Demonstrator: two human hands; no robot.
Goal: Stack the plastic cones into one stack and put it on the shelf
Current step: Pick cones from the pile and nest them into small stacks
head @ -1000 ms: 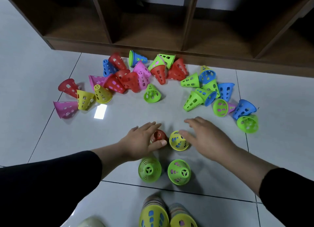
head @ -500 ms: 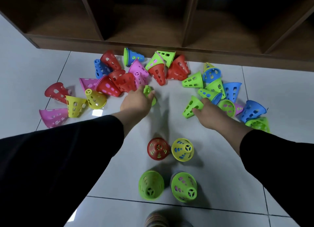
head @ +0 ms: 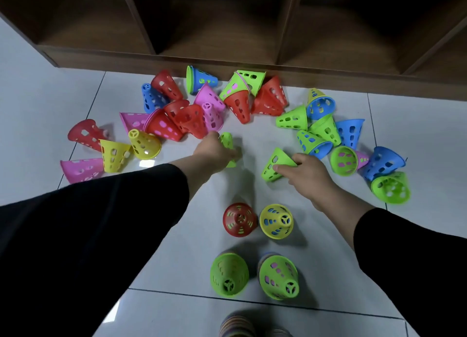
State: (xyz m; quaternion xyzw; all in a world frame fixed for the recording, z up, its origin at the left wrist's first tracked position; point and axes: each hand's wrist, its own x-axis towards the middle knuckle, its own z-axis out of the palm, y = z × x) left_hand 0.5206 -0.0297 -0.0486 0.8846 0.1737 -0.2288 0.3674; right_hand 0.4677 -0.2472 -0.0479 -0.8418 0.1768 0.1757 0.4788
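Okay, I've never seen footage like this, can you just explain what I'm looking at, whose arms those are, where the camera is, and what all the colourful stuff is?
There is no machine here. The camera sits on a person's head and looks down, so the two black sleeves are that person's own arms. On the tiled floor lie many plastic cones with holes, in red, blue, pink, yellow and green, in front of a brown wooden shelf. The left hand grips a small green cone. The right hand grips another green cone lying on its side. Closer to the person, four upright cones or short stacks stand: red, yellow and two green ones.
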